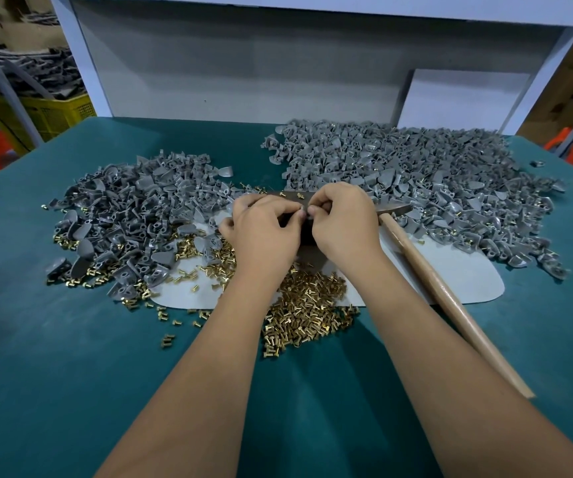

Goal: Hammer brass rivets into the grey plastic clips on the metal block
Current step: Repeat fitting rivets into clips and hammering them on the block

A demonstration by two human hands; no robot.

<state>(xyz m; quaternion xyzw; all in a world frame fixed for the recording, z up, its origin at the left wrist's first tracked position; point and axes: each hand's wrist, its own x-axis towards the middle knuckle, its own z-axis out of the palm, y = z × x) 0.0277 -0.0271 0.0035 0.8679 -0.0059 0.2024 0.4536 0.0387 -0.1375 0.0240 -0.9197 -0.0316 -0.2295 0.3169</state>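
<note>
Right, hands: left hand and right hand meet fingertip to fingertip, both pinching a small grey clip over the metal block.
Rivets: brass rivets heaped between the forearms.
Hammer: hammer lies beside the right wrist.
Clips: clip piles on the green table.
</note>
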